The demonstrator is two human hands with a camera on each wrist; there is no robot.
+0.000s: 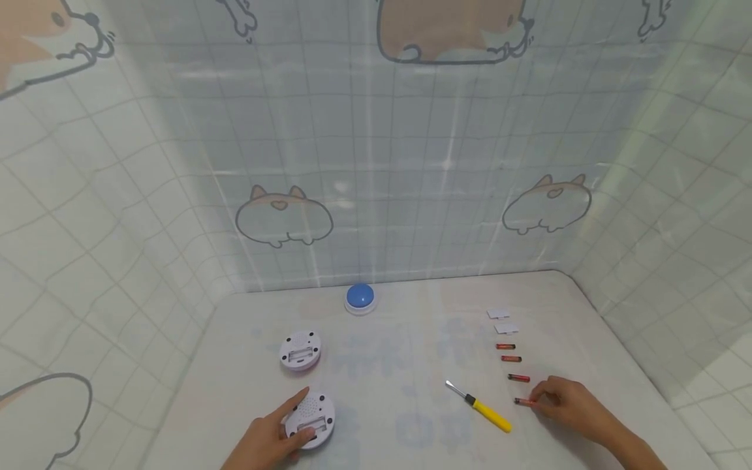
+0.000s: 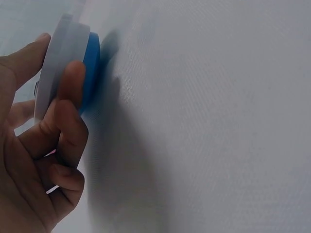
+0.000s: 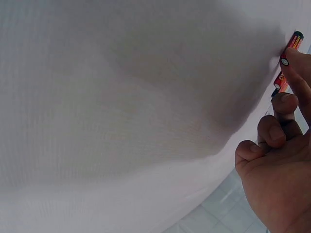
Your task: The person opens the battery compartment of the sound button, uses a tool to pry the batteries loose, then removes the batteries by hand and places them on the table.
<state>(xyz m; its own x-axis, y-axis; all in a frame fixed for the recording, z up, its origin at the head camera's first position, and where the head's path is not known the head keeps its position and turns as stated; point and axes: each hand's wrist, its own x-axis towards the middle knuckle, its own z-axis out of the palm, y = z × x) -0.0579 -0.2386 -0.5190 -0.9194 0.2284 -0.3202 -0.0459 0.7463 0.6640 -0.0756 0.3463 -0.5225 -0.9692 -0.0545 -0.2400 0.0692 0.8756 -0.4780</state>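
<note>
My left hand (image 1: pixel 264 436) grips a round white push-button device (image 1: pixel 314 411), its underside facing up with speaker holes, dark feet and an uncovered battery slot. In the left wrist view, the device's blue dome (image 2: pixel 91 68) shows on the side toward the tabletop, fingers curled around the white body. Over on the right, my right hand (image 1: pixel 566 406) pinches a small red battery (image 1: pixel 523 402) between thumb and finger, low over the table. The same battery (image 3: pixel 293 42) appears at the edge of the right wrist view, with another red battery (image 3: pixel 280 80) beyond it.
Three more red batteries (image 1: pixel 511 358) lie in a column beyond my right hand, below two white covers (image 1: pixel 498 314). A yellow-handled screwdriver (image 1: pixel 490 415) lies left of them. Another upturned device (image 1: pixel 301 350) sits beyond my left hand; a blue-domed button (image 1: pixel 360 297) stands by the back wall.
</note>
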